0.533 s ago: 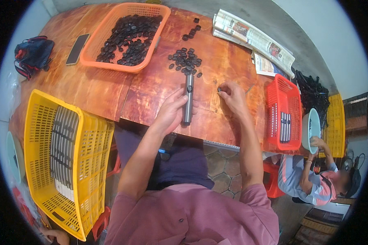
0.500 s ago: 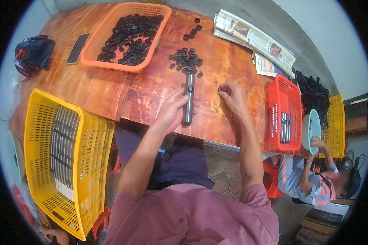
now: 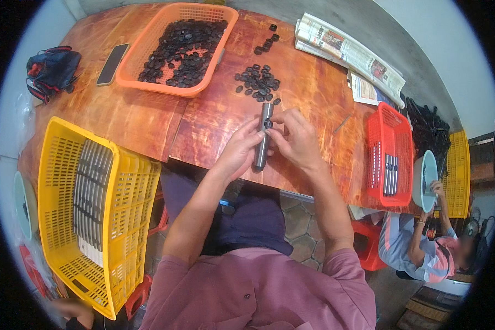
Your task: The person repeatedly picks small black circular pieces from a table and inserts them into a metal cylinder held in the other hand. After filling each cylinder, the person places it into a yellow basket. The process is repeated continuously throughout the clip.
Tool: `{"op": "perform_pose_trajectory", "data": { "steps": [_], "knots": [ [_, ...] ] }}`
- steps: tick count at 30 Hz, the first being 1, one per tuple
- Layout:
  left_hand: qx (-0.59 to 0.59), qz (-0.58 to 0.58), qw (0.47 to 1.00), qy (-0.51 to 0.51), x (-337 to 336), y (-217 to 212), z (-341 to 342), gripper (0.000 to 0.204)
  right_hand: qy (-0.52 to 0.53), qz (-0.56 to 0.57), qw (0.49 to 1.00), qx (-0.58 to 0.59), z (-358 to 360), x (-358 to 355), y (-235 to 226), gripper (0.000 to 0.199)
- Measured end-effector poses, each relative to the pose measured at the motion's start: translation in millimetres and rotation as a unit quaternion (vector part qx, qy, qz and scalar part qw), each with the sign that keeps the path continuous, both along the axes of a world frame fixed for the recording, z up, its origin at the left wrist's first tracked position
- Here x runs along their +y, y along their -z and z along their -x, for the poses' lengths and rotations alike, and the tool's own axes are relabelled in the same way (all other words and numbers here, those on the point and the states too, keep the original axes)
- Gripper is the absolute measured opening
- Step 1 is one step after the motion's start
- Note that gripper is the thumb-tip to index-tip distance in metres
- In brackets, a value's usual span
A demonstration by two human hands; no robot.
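My left hand [image 3: 237, 151] grips a dark grey metal tube [image 3: 263, 135] held lengthwise over the wooden table [image 3: 148, 118]. My right hand [image 3: 296, 136] pinches a small black round cap [image 3: 268, 124] against the side of the tube near its far end. Just beyond the hands lies a loose pile of black caps [image 3: 257, 81] on the table.
An orange basket [image 3: 148, 77] full of black caps and a phone [image 3: 113, 64] sit at the far left. A yellow crate [image 3: 93, 203] of grey tubes stands at my left, a red basket [image 3: 390, 159] with tubes at my right. Newspapers [image 3: 349, 52] lie far right. Another person [image 3: 423, 242] sits lower right.
My right hand moved left from the table to the tube, now holding a cap against it. The left hand and tube stayed nearly in place.
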State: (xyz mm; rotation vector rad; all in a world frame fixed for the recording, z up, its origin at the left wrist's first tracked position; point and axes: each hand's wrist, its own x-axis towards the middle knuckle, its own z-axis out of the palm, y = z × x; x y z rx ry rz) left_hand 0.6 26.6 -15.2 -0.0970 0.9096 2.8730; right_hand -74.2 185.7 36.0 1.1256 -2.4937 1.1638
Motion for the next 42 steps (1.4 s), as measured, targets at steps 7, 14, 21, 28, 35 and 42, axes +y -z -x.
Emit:
{"op": "perform_pose_trajectory", "data": {
  "steps": [7, 14, 21, 28, 35, 42],
  "knots": [
    [-0.005, 0.03, 1.0, 0.003, -1.4, 3.0, -1.4, 0.042, -0.007, -0.029, 0.989, 0.145, -4.9, -0.3, -4.1, 0.02],
    [-0.115, 0.108, 0.987, -0.019, 11.0, -15.6, -27.3, 0.026, -0.034, 0.018, 0.988, 0.146, -33.9, 0.0, -5.4, 0.022],
    [-0.133, 0.105, 0.981, 0.098, 23.0, -23.4, -65.9, 0.035, 0.014, 0.21, 0.902, -0.377, -49.2, 21.9, 17.0, 0.027],
    [-0.175, 0.051, 0.97, 0.16, 26.3, -23.2, -79.2, 0.044, -0.056, 0.153, 0.834, -0.527, -51.8, 32.3, 9.3, 0.018],
    [-0.177, 0.033, 0.973, 0.146, 30.3, -19.4, -87.3, 0.045, -0.092, 0.197, 0.807, -0.549, -53.5, 36.3, 15.3, 0.018],
    [-0.117, 0.166, 0.972, 0.116, 33.5, -17.8, -84.7, 0.044, -0.095, 0.2, 0.811, -0.542, -54.5, 41.5, 15.9, 0.02]
  ]
}}
